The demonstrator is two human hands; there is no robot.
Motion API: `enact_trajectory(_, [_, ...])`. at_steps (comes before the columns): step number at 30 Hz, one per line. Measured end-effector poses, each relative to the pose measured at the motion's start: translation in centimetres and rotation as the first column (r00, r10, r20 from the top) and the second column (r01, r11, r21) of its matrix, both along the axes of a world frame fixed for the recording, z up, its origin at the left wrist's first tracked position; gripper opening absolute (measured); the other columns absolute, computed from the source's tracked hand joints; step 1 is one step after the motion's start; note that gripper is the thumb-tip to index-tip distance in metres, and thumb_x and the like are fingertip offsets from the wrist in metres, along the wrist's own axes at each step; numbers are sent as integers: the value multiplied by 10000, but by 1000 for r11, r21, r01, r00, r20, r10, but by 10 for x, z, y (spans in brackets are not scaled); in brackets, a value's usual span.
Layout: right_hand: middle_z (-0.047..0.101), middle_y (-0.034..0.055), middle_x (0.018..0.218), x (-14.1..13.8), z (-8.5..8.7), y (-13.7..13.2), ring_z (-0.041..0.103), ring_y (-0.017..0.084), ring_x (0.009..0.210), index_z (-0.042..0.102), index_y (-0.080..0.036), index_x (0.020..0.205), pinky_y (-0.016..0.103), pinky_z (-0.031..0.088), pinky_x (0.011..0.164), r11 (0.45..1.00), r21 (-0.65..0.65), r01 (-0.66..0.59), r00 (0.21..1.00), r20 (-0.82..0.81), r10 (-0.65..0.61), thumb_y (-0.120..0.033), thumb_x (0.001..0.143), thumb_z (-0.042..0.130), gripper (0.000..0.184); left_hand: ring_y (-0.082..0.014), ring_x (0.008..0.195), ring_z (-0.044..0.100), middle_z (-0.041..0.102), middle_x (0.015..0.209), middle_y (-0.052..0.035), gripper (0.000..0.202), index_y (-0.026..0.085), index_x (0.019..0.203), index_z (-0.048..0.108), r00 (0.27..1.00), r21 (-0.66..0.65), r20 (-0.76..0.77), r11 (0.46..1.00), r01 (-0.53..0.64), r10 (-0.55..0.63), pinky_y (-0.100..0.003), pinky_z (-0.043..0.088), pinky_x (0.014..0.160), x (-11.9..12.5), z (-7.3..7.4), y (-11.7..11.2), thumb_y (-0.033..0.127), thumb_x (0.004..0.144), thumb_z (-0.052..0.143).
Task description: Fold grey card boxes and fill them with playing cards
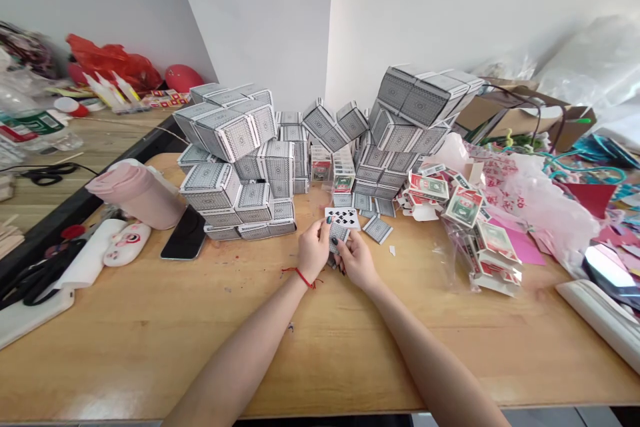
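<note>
My left hand (314, 248) and my right hand (356, 259) meet over the middle of the wooden table (200, 320), both closed round a few playing cards (342, 221). The top card faces up and shows black spade pips; a patterned card back shows under it. A red string is tied round my left wrist. Just beyond my hands, loose face-down cards (377, 228) lie on the table. Behind them rises a large structure of folded grey-patterned card cubes (235, 167), with a second stack (415, 113) on the right.
A black phone (185, 233) and a pink roll (137, 193) lie left. Flattened red and green card boxes (470, 213) and a plastic bag spread right. Scissors (30, 280) sit at the left edge; a cardboard box (525, 113) stands at the back right.
</note>
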State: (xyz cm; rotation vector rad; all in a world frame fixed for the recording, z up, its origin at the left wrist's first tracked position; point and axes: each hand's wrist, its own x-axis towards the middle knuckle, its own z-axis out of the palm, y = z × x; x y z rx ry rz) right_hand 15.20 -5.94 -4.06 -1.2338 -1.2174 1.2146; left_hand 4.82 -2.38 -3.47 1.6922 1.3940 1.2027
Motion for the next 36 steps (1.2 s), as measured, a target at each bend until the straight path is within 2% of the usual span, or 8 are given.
enact_trajectory(3, [451, -71, 527, 3, -3, 6, 351, 65, 366, 401, -214, 830, 181, 314, 347, 991, 41, 128, 990, -63, -125, -440, 763, 499, 255, -126, 653, 596, 665, 781, -56, 270, 154, 967, 581, 996, 18, -52, 997, 72, -71, -207, 413, 584, 1, -4, 0, 335, 850, 417])
enact_trajectory(7, [421, -61, 566, 11, -3, 10, 347, 67, 410, 381, -217, 723, 191, 332, 374, 954, 88, 288, 956, -84, -281, -452, 753, 509, 269, -96, 455, 503, 574, 527, 1, 302, 157, 734, 575, 976, -6, -146, 987, 161, -160, -194, 339, 473, 4, -6, -2, 367, 856, 395])
enact_trajectory(15, [341, -81, 426, 18, 4, 9, 304, 65, 373, 365, -205, 598, 190, 256, 350, 954, 61, 294, 956, -1, -294, -515, 751, 507, 374, -93, 447, 463, 500, 458, 5, 423, 171, 515, 472, 953, 46, -273, 987, 152, -134, -205, 315, 481, 3, -2, -7, 381, 866, 364])
enact_trajectory(18, [372, -78, 453, 25, 4, 11, 318, 65, 367, 429, -196, 649, 192, 274, 352, 951, 27, 309, 949, -69, -307, -525, 744, 515, 352, -115, 570, 520, 558, 561, -13, 351, 176, 574, 518, 939, 137, -312, 972, 193, -142, -217, 372, 562, 2, 2, -8, 345, 857, 395])
enact_trajectory(21, [421, -74, 513, 36, 2, 16, 317, 58, 370, 464, -201, 689, 198, 304, 365, 936, -31, 352, 907, -236, -349, -508, 718, 549, 320, -152, 805, 556, 618, 763, -35, 172, 189, 733, 581, 928, 240, -319, 931, 275, -192, -273, 420, 740, 1, 7, -7, 276, 823, 463])
enact_trajectory(26, [598, -10, 812, 55, 1, 21, 358, 37, 440, 557, -190, 777, 186, 333, 407, 929, -115, 351, 807, -466, -363, -377, 629, 663, 261, -178, 983, 524, 609, 950, -48, 96, 204, 821, 607, 888, 264, -360, 882, 391, -286, -354, 415, 882, 4, 2, -6, 178, 748, 551])
enact_trajectory(30, [627, 28, 956, 59, 2, 22, 389, 45, 459, 594, -193, 924, 197, 351, 419, 920, -132, 368, 807, -447, -387, -370, 635, 651, 344, -195, 1082, 480, 578, 1084, -54, 185, 222, 875, 616, 865, 266, -400, 864, 427, -304, -396, 392, 945, 5, -5, -5, 129, 724, 566])
enact_trajectory(36, [620, 6, 730, 51, -3, 22, 371, 56, 401, 584, -176, 1003, 197, 303, 375, 927, -58, 371, 897, -234, -374, -425, 679, 598, 409, -239, 1063, 452, 557, 1031, -70, 220, 230, 946, 605, 874, 284, -445, 894, 346, -197, -433, 393, 901, 3, 2, -8, 216, 727, 590])
